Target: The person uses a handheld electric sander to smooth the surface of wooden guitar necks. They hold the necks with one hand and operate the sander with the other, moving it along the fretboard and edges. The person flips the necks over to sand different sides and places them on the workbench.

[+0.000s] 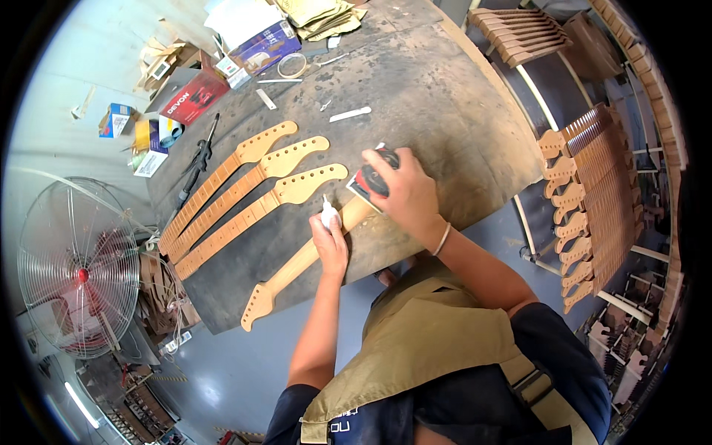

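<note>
A guitar neck (293, 261) lies on the dark worktable near its front edge, its headstock at the lower left. My right hand (409, 194) is closed over a red and black power sander (376, 172), whose flat pad sits at the upper right end of this neck. In my left hand (331, 248), just above the neck's middle, is a small white squeeze bottle (328, 215) with its thin nozzle pointing up. Whether that hand also touches the neck cannot be made out. Three more guitar necks (259, 204) with fret slots lie side by side to the left.
Along the back are a red box (194, 96), a purple box (263, 48), a tape roll (292, 66) and brown paper sheets (319, 16). A black tool with a cord (199, 159) lies at the left edge. A floor fan (80, 273) stands left; a rack of necks (593, 200) stands right.
</note>
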`<action>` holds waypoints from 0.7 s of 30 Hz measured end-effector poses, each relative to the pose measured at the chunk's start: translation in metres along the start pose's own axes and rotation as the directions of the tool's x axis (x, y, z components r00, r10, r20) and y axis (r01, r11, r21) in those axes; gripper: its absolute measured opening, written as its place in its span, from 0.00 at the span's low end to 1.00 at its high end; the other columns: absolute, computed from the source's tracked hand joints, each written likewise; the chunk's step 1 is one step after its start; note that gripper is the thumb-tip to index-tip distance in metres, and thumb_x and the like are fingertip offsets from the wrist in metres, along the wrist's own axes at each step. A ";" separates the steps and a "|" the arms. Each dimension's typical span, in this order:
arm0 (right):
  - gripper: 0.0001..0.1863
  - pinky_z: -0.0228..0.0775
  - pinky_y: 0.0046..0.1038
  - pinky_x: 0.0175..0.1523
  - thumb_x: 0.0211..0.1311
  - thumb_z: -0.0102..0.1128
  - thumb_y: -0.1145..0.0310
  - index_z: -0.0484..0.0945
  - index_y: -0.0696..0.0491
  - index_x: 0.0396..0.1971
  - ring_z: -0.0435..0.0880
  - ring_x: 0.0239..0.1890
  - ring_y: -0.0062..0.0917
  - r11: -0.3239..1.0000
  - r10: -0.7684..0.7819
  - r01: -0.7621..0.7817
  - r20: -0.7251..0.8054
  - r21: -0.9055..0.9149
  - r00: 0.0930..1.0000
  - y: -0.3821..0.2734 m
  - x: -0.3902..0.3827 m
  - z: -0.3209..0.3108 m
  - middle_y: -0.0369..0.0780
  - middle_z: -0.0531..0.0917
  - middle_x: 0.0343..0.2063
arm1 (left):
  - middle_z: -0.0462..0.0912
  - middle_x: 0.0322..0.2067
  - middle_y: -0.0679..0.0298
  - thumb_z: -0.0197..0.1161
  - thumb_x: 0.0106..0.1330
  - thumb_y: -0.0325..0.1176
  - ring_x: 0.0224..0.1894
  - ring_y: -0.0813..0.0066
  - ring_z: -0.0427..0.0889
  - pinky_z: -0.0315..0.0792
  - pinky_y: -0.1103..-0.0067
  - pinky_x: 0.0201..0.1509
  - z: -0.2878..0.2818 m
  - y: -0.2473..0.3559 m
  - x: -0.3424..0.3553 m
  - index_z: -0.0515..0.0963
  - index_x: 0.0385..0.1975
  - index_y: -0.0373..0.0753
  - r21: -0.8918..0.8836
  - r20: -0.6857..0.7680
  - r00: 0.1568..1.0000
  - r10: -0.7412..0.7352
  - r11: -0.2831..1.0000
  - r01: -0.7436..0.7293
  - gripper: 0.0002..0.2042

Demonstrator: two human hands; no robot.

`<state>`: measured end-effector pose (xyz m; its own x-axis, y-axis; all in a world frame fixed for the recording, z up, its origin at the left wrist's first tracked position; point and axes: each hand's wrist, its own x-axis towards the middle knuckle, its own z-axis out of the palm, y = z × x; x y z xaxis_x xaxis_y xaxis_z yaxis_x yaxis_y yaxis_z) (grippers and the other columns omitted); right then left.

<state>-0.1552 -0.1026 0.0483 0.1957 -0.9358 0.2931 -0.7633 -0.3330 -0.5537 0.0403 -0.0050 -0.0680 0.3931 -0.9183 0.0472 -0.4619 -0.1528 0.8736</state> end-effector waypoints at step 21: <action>0.37 0.84 0.45 0.47 0.57 0.80 0.64 0.78 0.30 0.68 0.85 0.49 0.45 0.995 0.082 -0.083 -0.014 -0.058 0.997 0.031 0.012 -0.016 0.45 0.77 0.52 | 0.79 0.39 0.53 0.54 0.87 0.37 0.41 0.62 0.78 0.75 0.65 0.52 -0.003 0.000 0.001 0.70 0.50 0.33 0.038 0.034 0.999 0.018 0.999 -0.019 0.11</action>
<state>-0.1864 -0.1220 0.0474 0.1238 -0.9584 0.2572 -0.8113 -0.2470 -0.5299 0.0439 -0.0050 -0.0667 0.3570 -0.9329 0.0463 -0.4990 -0.1486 0.8538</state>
